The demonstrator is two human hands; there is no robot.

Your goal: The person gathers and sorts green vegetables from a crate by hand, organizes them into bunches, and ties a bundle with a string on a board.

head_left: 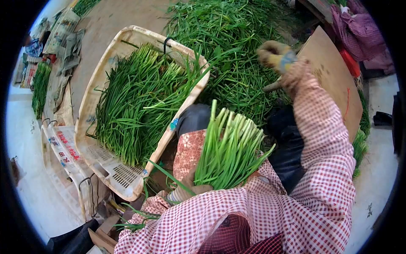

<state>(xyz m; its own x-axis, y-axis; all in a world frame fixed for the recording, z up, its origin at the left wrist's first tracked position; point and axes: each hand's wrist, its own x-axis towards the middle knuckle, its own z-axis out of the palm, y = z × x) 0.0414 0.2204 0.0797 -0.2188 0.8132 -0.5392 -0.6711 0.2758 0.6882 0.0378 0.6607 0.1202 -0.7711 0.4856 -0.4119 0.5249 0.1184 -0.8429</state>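
A thick bunch of garlic chives [230,152] lies across my lap, its pale cut stems pointing up and away from me. My left hand [186,191], in a beige knitted glove, is closed round the lower leafy part of the bunch; leaves cover some of the fingers. Out to the right, my gloved right hand [277,57] is raised near a large heap of loose chives [237,80]. Its fingers look bent but are smeared by motion, so whether they grip anything is unclear. Beside my left knee stands a whitish plastic basket [94,84] holding more bunched chives [135,106].
A brown board [334,80] leans at the right, with purple cloth [359,34] behind it. More white crates [63,156] stand at the lower left. Grey sacking [67,46] and another chive bunch [41,89] lie at the far left. An open cardboard box [103,235] is near my left side.
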